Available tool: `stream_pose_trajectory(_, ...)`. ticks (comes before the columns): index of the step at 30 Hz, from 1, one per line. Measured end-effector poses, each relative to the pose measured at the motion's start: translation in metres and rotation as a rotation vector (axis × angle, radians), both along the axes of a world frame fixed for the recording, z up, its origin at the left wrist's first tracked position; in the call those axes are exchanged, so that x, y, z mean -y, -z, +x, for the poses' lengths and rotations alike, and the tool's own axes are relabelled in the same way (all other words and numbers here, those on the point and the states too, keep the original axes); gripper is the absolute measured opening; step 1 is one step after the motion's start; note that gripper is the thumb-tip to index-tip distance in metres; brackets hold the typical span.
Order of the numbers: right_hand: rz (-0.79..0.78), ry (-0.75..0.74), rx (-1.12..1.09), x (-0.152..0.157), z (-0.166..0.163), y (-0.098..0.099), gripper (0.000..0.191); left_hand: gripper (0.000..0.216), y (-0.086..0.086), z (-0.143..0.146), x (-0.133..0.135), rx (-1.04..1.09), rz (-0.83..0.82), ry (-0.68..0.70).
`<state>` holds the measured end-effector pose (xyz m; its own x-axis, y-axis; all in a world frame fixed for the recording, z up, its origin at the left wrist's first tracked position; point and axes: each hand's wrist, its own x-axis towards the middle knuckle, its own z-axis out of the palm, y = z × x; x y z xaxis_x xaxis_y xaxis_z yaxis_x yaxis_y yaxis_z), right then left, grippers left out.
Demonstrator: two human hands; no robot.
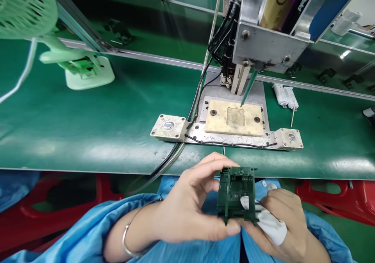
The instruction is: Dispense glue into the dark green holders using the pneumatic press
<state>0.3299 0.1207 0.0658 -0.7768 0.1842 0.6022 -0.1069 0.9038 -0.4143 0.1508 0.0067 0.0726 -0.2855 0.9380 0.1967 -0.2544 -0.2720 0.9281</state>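
My left hand grips a dark green, boxy plastic housing between the thumb below and the fingers above. The housing is held up in front of my body, just short of the table's front edge, with its open, slotted side towards me. On its right side my right hand is closed against it, the other fingers curled. A white cover wraps one right finger, which reaches to the housing; a bit of white shows inside its opening. Part of the right fingertips is hidden.
A pale fixture plate lies on the green table under a press machine with a thin rod. Button boxes flank it. A green fan stands left; white packets lie right. Cables cross the front edge.
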Motion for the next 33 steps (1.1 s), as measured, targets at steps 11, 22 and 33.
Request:
stream_pose_trajectory(11,0.049,0.170,0.015,-0.005,0.010,-0.006,0.023,0.039,-0.002,0.005,-0.007,0.539,-0.082,0.155)
stream_pose_trajectory(22,0.021,0.186,-0.012,0.009,-0.016,0.008,0.021,0.065,0.021,0.007,-0.001,-0.204,0.085,-0.255)
stream_pose_trajectory(33,-0.257,-0.036,0.045,-0.003,-0.008,-0.001,0.015,0.047,0.010,0.000,-0.006,0.185,-0.041,-0.029)
